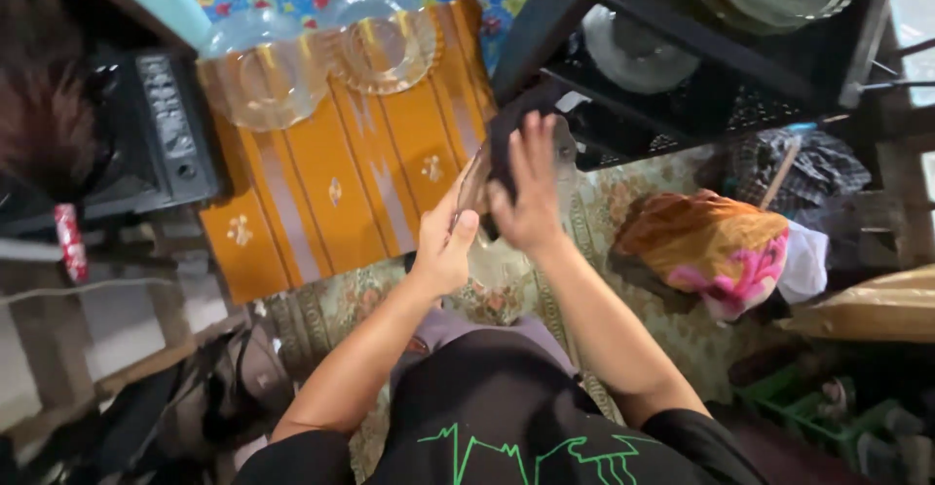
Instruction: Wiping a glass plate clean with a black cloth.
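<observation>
Right hand [531,188]: fingers spread flat, pressing a dark cloth [508,139] against a clear round glass plate [487,222].
Left hand [446,242]: curled round the plate's near edge, thumb up, holding it tilted.
Beyond the hands: two more clear glass plates [321,61] on an orange patterned cloth [341,183].
Right of them: black metal rack [721,47] with glass dishes.
</observation>
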